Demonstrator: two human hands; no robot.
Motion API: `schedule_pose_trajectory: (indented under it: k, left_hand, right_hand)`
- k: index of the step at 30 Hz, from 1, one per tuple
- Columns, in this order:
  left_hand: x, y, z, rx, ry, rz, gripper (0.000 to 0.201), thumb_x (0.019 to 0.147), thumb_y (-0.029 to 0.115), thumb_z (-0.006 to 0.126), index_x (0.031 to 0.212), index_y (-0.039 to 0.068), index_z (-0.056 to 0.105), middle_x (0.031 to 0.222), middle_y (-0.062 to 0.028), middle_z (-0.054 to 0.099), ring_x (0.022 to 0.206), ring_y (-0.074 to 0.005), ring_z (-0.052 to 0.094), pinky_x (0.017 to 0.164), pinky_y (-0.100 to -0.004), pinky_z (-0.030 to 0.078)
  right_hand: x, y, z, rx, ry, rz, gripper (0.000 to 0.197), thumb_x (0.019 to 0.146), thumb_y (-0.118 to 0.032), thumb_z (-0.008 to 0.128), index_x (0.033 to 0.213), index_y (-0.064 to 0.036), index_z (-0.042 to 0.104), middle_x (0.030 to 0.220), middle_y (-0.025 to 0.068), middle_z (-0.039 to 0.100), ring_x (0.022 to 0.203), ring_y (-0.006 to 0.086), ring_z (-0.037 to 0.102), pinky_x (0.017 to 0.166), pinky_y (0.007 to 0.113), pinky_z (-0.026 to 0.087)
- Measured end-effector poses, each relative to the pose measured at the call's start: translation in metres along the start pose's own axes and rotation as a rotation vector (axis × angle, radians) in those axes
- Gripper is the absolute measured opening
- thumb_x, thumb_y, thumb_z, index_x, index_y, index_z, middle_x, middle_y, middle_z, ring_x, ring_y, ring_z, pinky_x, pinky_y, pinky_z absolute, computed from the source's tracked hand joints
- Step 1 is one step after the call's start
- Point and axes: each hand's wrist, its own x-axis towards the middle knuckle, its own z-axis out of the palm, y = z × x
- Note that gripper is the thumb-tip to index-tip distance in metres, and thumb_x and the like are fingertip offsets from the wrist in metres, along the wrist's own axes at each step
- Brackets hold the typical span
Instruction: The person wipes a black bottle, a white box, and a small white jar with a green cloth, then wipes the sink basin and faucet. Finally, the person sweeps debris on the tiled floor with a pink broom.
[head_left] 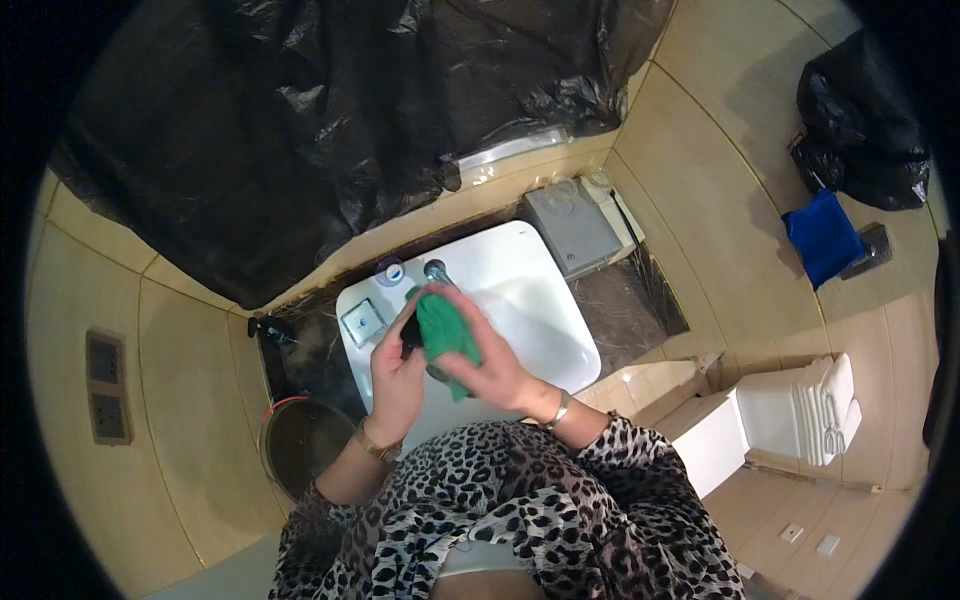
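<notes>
Above the white washbasin (548, 320), my left hand (396, 388) is closed around a small black object (411, 334). Most of that object is covered by my fingers and the cloth, so its kind cannot be made out. My right hand (498, 368) grips a green cloth (446, 336) and presses it against the black object. Just beyond my hands stands the metal tap (437, 272). A square soap dish (363, 321), white and pale blue, sits on the basin's left rim, and a small round container (392, 271) with a white top stands behind it.
A grey box (575, 232) lies on the dark stone counter (630, 308), right of the basin. Left are a dark bottle (270, 330) and a bucket (305, 445). Black plastic sheeting (330, 120) covers the wall ahead. A blue cloth (824, 238) hangs at right, above folded white towels (826, 410).
</notes>
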Motion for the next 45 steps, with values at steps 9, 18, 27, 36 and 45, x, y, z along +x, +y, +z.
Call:
schedule_pose_trajectory:
  k: [9, 18, 27, 36, 45]
  left_hand:
    - [-0.012, 0.003, 0.012, -0.274, 0.024, -0.069, 0.041, 0.085, -0.009, 0.052, 0.126, -0.004, 0.056, 0.149, -0.0096, 0.037, 0.129, -0.018, 0.043, 0.106, -0.0322, 0.037]
    - [-0.009, 0.034, 0.018, -0.038, -0.236, -0.014, 0.051, 0.081, 0.003, 0.064, 0.13, -0.004, 0.052, 0.154, -0.0118, 0.025, 0.135, -0.0205, 0.036, 0.108, -0.0343, 0.033]
    - [-0.01, 0.005, -0.003, 0.179, -0.349, 0.142, 0.135, 0.057, 0.024, 0.092, 0.151, 0.007, -0.004, 0.15, -0.0181, 0.023, 0.139, -0.0287, 0.026, 0.113, -0.0402, 0.023]
    - [-0.014, -0.006, 0.005, 0.09, -0.191, -0.005, 0.123, 0.06, 0.009, 0.083, 0.152, 0.009, 0.001, 0.144, -0.0154, 0.034, 0.131, -0.0254, 0.038, 0.108, -0.0365, 0.032]
    - [-0.022, -0.006, 0.004, 0.236, -0.008, -0.013, 0.111, 0.062, 0.016, 0.081, 0.15, 0.003, 0.014, 0.136, -0.0163, 0.043, 0.126, -0.0249, 0.045, 0.104, -0.0354, 0.038]
  right_hand:
    - [-0.017, -0.008, 0.001, -0.033, -0.1, 0.215, 0.087, 0.075, -0.024, 0.077, 0.142, -0.0005, 0.028, 0.14, 0.0238, 0.04, 0.129, 0.0395, 0.04, 0.106, 0.042, 0.035]
    - [-0.021, 0.002, 0.016, 0.154, 0.21, 0.211, 0.056, 0.067, -0.01, 0.081, 0.117, -0.0025, 0.055, 0.097, 0.0071, 0.064, 0.088, 0.014, 0.061, 0.078, 0.029, 0.051]
    - [-0.006, -0.025, 0.003, 0.235, 0.114, 0.238, 0.041, 0.076, -0.004, 0.076, 0.113, 0.0002, 0.059, 0.101, 0.0047, 0.067, 0.09, 0.0108, 0.061, 0.08, 0.027, 0.051]
    - [-0.003, -0.022, 0.012, -0.225, 0.193, 0.086, 0.039, 0.074, -0.007, 0.079, 0.107, 0.0023, 0.061, 0.091, 0.0106, 0.066, 0.08, 0.021, 0.065, 0.071, 0.033, 0.051]
    - [0.005, -0.033, 0.003, 0.422, -0.005, 0.533, 0.055, 0.087, -0.011, 0.065, 0.136, 0.0025, 0.043, 0.117, 0.008, 0.059, 0.109, 0.0163, 0.055, 0.095, 0.029, 0.043]
